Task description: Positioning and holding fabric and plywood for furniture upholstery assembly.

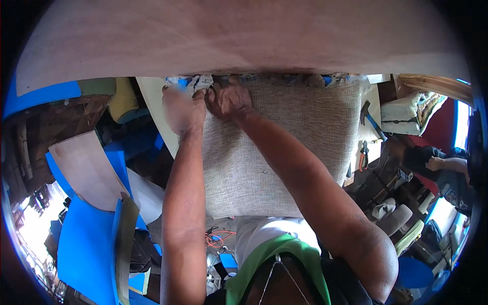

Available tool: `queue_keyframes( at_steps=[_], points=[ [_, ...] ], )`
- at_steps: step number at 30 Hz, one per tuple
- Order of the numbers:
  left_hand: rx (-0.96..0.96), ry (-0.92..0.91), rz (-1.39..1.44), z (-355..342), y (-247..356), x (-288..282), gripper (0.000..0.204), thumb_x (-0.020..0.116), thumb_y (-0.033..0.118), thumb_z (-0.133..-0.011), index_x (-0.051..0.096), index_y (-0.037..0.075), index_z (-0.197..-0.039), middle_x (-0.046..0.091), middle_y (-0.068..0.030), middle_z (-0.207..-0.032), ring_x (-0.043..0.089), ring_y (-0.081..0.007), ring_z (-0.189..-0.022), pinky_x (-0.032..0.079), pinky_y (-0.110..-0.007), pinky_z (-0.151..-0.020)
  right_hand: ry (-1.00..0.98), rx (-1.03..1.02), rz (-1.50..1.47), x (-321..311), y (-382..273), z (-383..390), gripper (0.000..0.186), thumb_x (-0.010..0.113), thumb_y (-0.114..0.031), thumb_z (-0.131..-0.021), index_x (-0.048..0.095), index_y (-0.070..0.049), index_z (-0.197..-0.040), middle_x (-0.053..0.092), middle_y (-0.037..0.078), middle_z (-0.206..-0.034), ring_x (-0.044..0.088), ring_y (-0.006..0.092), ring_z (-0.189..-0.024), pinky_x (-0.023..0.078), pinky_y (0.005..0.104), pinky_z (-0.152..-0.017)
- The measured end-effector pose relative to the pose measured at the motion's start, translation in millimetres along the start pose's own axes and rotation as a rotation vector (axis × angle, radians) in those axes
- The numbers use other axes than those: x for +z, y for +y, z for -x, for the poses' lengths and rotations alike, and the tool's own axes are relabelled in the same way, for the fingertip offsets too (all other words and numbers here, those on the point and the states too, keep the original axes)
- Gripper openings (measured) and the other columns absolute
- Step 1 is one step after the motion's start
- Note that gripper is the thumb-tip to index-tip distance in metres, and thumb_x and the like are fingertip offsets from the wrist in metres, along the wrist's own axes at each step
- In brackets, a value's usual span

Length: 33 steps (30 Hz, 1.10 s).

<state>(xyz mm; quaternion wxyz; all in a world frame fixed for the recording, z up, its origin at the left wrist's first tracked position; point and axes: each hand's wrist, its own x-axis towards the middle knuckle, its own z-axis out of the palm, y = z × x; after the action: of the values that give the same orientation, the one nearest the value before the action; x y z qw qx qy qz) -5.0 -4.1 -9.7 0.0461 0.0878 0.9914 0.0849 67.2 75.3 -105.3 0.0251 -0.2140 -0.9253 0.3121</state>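
Observation:
A seat covered in beige woven fabric [290, 137] lies before me, its far edge running under a large curved wooden panel [244, 38]. Bits of blue and frayed cloth [202, 81] show along that far edge. My left hand [182, 109], partly blurred, is closed at the far left corner on the fabric's edge. Beside it, nearly touching, my right hand [231, 100] has its fingers curled tightly on the same edge. The fingertips of both hands are partly hidden at the gap under the panel.
Right of the seat, a hammer [375, 125] and orange-handled pliers [363, 155] lie on a pale work surface [373, 101]. Blue-edged curved panels [89, 241] lean at the left. Orange cable [221, 240] lies on the floor below. Another person's hand [435, 163] shows at far right.

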Motion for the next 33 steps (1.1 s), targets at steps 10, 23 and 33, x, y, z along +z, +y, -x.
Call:
queue_keyframes(
  at_steps=[10, 23, 33],
  points=[
    [-0.001, 0.018, -0.038, 2.7, 2.6, 1.7, 0.076, 0.085, 0.038, -0.071, 0.041, -0.003, -0.118, 0.059, -0.0249, -0.112, 0.063, -0.0421, -0.104, 0.053, -0.049, -0.087, 0.151, -0.008, -0.018, 10.9, 2.4, 2.1, 0.043, 0.047, -0.036, -0.092, 0.067, -0.001, -0.106, 0.071, 0.02, -0.104, 0.062, 0.0396, -0.103, 0.051, 0.047, -0.091],
    [0.026, 0.034, -0.048, 0.1, -0.5, 8.5, 0.075, 0.084, 0.04, -0.07, 0.043, -0.003, -0.116, 0.059, -0.0266, -0.113, 0.062, -0.0426, -0.105, 0.052, -0.049, -0.09, -0.031, 0.035, 0.023, 0.0, -0.2, 3.3, 0.051, 0.047, -0.039, -0.092, 0.069, 0.002, -0.112, 0.07, 0.021, -0.112, 0.061, 0.0378, -0.113, 0.038, 0.0474, -0.11],
    [0.019, 0.043, -0.045, 2.5, 3.3, 3.0, 0.076, 0.084, 0.041, -0.07, 0.043, -0.003, -0.116, 0.059, -0.0259, -0.112, 0.063, -0.0413, -0.104, 0.053, -0.049, -0.088, 0.192, -0.005, 0.061, 15.7, 2.0, 0.5, 0.045, 0.048, -0.039, -0.092, 0.067, 0.001, -0.103, 0.069, 0.021, -0.112, 0.061, 0.0339, -0.11, 0.047, 0.0469, -0.097]
  ],
)
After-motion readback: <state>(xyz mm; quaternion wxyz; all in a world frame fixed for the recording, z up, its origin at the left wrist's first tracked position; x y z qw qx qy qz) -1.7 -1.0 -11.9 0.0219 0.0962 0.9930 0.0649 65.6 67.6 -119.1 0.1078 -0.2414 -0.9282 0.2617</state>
